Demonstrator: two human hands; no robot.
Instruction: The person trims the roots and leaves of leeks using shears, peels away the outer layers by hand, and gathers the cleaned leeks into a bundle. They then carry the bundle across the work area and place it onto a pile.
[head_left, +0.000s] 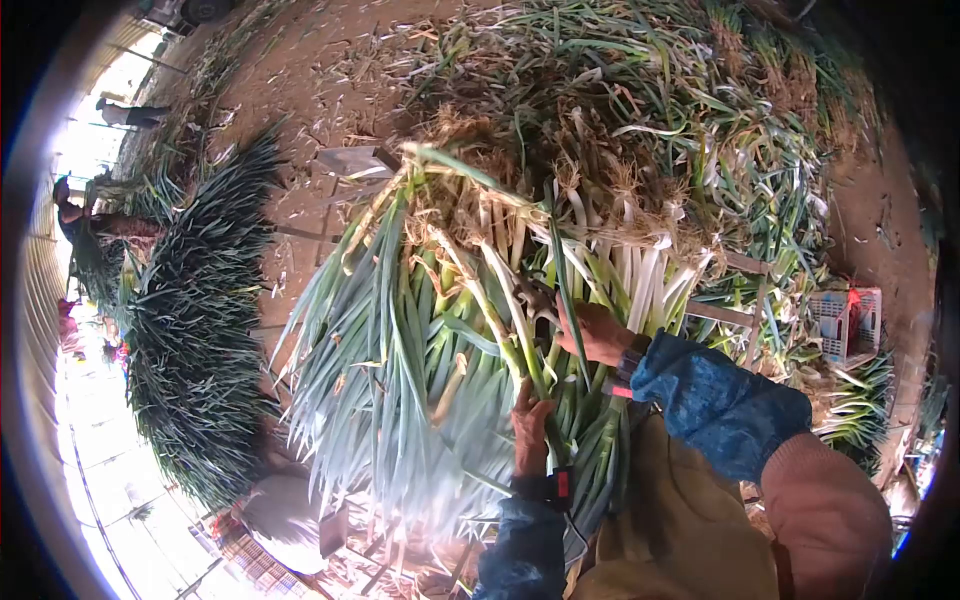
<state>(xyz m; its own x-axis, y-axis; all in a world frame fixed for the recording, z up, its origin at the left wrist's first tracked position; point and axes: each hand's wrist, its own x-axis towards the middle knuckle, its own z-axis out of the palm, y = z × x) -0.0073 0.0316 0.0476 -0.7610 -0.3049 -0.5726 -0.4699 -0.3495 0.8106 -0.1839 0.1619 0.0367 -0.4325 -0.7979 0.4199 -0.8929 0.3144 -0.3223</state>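
Note:
A large heap of green onions [400, 340] lies in front of me, with white stems and brown roots toward the top and green leaves fanning to the lower left. My left hand [530, 430] is closed around a green onion stalk near the middle of the heap. To its upper right, my right hand [595, 335] is closed at the stems, its fingers partly hidden by leaves. A dark metal tool [535, 298] shows beside its fingertips; how it is held is unclear. Both arms wear blue sleeves and dark wristbands.
Loose leaves and trimmings [740, 170] cover the ground beyond and to the right. Another long onion pile [200, 330] stands at left. A plastic crate [845, 322] is at the right. A person [130, 114] is visible at the far upper left.

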